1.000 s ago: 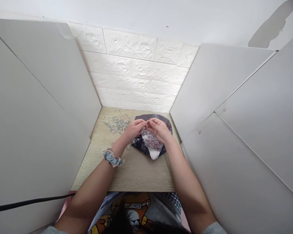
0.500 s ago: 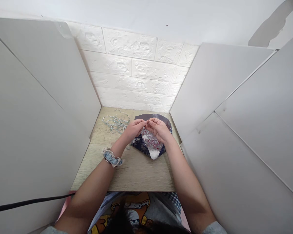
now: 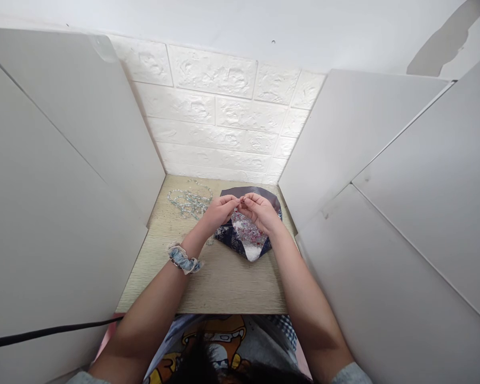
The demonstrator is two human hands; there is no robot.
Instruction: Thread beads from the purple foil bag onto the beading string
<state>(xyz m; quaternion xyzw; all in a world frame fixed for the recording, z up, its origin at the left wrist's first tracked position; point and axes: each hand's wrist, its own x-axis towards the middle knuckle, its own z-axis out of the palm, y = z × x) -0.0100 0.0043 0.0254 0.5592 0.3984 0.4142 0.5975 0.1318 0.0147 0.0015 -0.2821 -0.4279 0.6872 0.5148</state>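
Over a dark bag on the table, my left hand and my right hand meet fingertip to fingertip. Both are closed in a pinch; whatever sits between the fingers is too small to make out. Beneath them, the bag's opening shows a heap of pink, red and clear beads, partly covered by my right hand. Left of my left hand lies a loose tangle of pale green and white beaded strands. A blue scrunchie circles my left wrist.
The pale wooden table is boxed in by a grey-white panel at left and another panel at right. A white brick-patterned wall closes the back. A black cable runs in at lower left.
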